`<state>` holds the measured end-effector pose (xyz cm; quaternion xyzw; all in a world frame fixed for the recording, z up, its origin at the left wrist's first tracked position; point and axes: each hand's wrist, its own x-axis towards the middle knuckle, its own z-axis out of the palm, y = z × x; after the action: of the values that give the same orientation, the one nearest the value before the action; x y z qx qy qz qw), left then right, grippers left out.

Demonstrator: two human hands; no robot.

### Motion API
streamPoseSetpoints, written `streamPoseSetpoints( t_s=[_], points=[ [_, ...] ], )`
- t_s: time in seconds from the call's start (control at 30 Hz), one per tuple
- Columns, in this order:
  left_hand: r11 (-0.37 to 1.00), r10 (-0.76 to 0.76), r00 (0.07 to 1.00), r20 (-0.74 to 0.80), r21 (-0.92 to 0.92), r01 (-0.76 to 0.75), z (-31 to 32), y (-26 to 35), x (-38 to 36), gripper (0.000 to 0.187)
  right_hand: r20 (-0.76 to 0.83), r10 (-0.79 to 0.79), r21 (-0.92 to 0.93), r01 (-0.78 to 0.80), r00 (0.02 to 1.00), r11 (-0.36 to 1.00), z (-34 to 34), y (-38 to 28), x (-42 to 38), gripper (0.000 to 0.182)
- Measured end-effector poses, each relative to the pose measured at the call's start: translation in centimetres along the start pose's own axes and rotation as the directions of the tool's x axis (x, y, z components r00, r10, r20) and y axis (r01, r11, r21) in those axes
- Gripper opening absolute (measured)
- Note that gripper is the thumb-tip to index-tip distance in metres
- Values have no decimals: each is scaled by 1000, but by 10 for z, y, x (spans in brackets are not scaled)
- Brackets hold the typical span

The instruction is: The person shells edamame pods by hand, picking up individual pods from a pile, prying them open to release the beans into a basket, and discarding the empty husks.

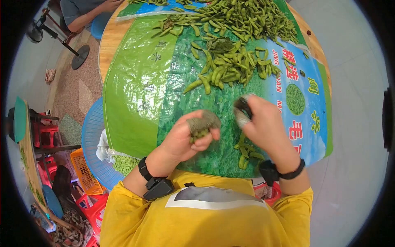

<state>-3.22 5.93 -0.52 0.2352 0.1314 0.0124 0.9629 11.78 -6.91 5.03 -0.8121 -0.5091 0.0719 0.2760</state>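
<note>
My left hand (193,133) is closed around several green beans (200,134), with grey wrapping on its fingers. To its right, my right hand (257,117) has its fingers bent together under dark and pale wrapping; what they hold, if anything, is hidden. Below that hand lie a few green pods (245,154) near the table's front edge. A pile of pods (230,68) with a wilted leaf (221,44) lies ahead of both hands, on a green and blue printed sheet (135,90). Farther back is a larger heap of pods (259,18).
Left of the table, a blue basket (92,136) holds shelled beans (124,164) beside a white cloth (103,149). An orange basket (84,173) and red stools (94,210) stand lower. A co-worker's arm (88,18) shows at the far left edge.
</note>
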Motion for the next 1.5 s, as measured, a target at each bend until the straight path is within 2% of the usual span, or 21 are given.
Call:
streamPoseSetpoints(
  t_s=[0.03,0.1,0.17,0.23,0.27,0.33,0.37,0.5,0.57,0.6,0.73,0.77,0.9,1.03,1.1,1.13,1.17,1.23,1.3,1.43,1.5],
  points=[
    [1000,1,1000,-3,1,-1,0,2,-1,15,-35,-12,6,12,999,1000,15,-4,11,17],
    [983,176,956,-235,-7,-183,0,7,-4,16,-71,-27,16,28,997,999,43,-4,32,18],
    [971,214,942,-258,-45,-233,-6,7,-3,16,-30,42,-135,-46,999,990,62,1,47,19],
    [961,277,901,-334,76,-267,-7,8,-3,17,-26,64,-87,-66,998,994,65,2,49,19],
    [960,281,899,-336,79,-270,-6,8,-2,17,-16,88,-44,-89,996,995,65,3,49,19],
    [921,311,872,-378,346,-179,0,4,2,16,-32,84,22,-83,996,996,56,5,37,19],
    [921,313,870,-380,347,-180,2,1,5,16,-52,84,85,-80,995,993,52,6,32,19],
    [946,254,891,-376,289,-148,14,-3,14,20,-87,52,60,-47,995,997,58,7,33,19],
    [937,309,878,-366,273,-217,10,-1,14,23,-112,-22,-77,14,993,997,67,5,43,19],
    [934,313,878,-363,284,-216,9,-1,12,23,-88,25,-134,-37,996,990,73,5,49,20],
    [908,370,834,-408,349,-232,6,-7,6,22,-76,45,-113,-54,996,992,75,6,53,23],
    [901,378,825,-421,373,-222,7,-8,7,22,-60,66,-17,-67,996,998,69,7,48,23],
    [833,342,850,-400,548,-78,20,-13,14,17,-56,99,248,-82,994,965,40,-1,10,25],
    [847,209,947,-243,529,-51,24,-21,23,15,-112,43,237,-16,993,971,27,4,-28,23],
    [782,199,956,-216,623,-23,19,-24,24,15,100,218,589,-234,971,773,12,5,-40,26],
    [783,188,958,-218,622,-12,19,-25,23,15,98,191,492,-214,977,844,10,14,-45,28],
    [764,155,967,-202,645,12,19,-25,22,14,97,202,493,-223,975,841,6,18,-47,28],
    [742,117,976,-184,669,37,22,-26,20,13,298,192,567,-335,935,753,-4,22,-50,32],
    [714,44,978,-203,692,111,29,-27,18,13,310,180,566,-333,934,754,-6,23,-52,33],
    [730,25,981,-194,674,115,38,-31,20,12,328,140,609,-323,934,724,-8,24,-59,36],
    [584,37,994,-98,810,58,37,-33,24,11,313,138,637,-316,940,703,-5,27,-63,36]
  ],
)
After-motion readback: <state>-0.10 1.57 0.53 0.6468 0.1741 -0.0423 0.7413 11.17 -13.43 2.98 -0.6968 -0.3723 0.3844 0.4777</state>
